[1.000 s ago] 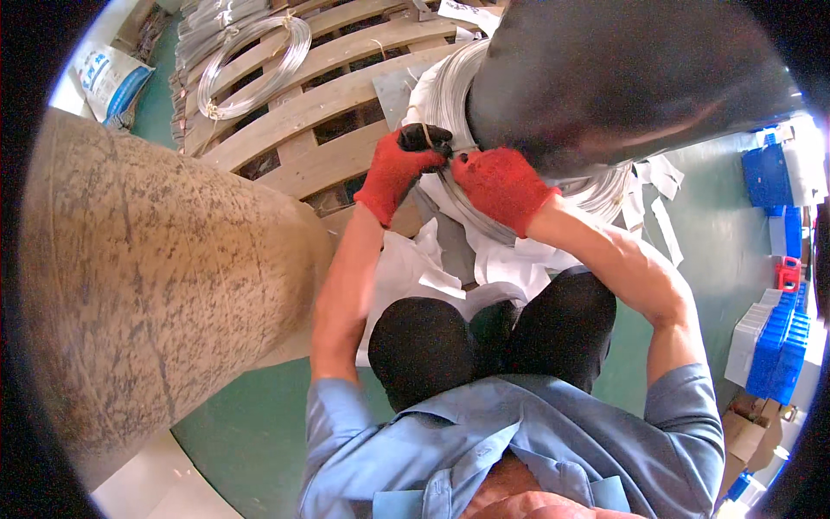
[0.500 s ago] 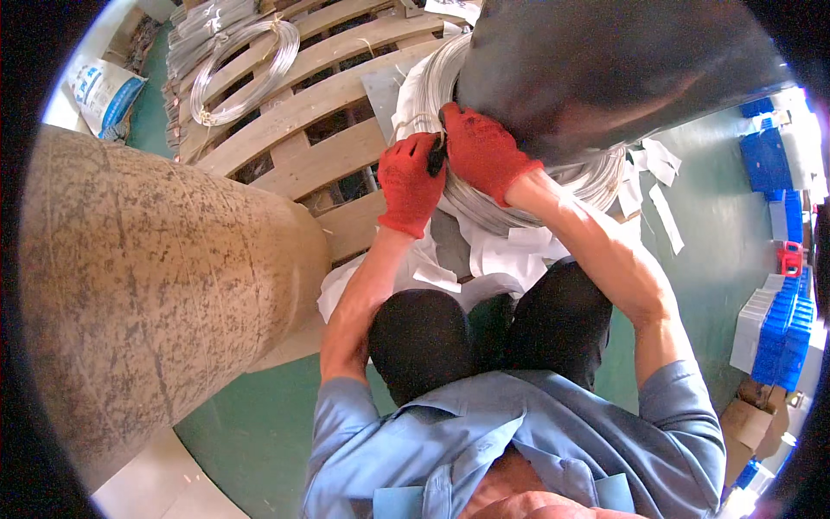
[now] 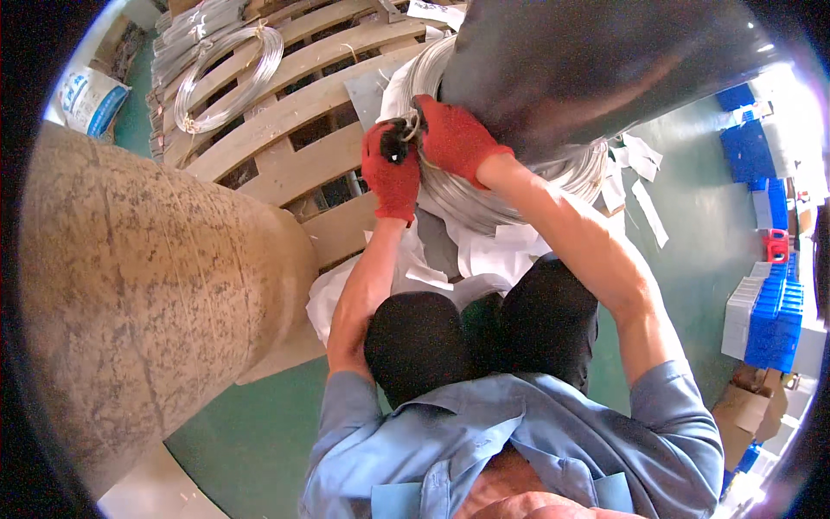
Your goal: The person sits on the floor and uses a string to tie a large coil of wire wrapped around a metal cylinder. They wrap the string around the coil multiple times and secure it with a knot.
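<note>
My left hand (image 3: 392, 177), in a red work glove with dark fingertips, is closed at the near-left edge of a thick coil of silvery wire (image 3: 467, 208). What its curled fingers hold is too small to make out. Right beside it, my right hand (image 3: 458, 143) in a matching glove pinches a thin pale tie strand (image 3: 412, 130) that loops up between the two hands. A large black plastic wrap (image 3: 588, 78) covers much of the coil and reaches to the right forearm.
A big brown mottled cylinder (image 3: 164, 294) stands at left. Behind are a wooden pallet (image 3: 303, 156), a smaller wire ring (image 3: 229, 82) and a white-and-blue sack (image 3: 91, 99). White paper scraps (image 3: 648, 212) lie on the green floor. Blue bins (image 3: 774, 316) line the right.
The view has shifted slightly. My left hand has turned so more of its dark glove fingertips show, and a pale loop now shows between the hands. Both stay at the coil's edge.
</note>
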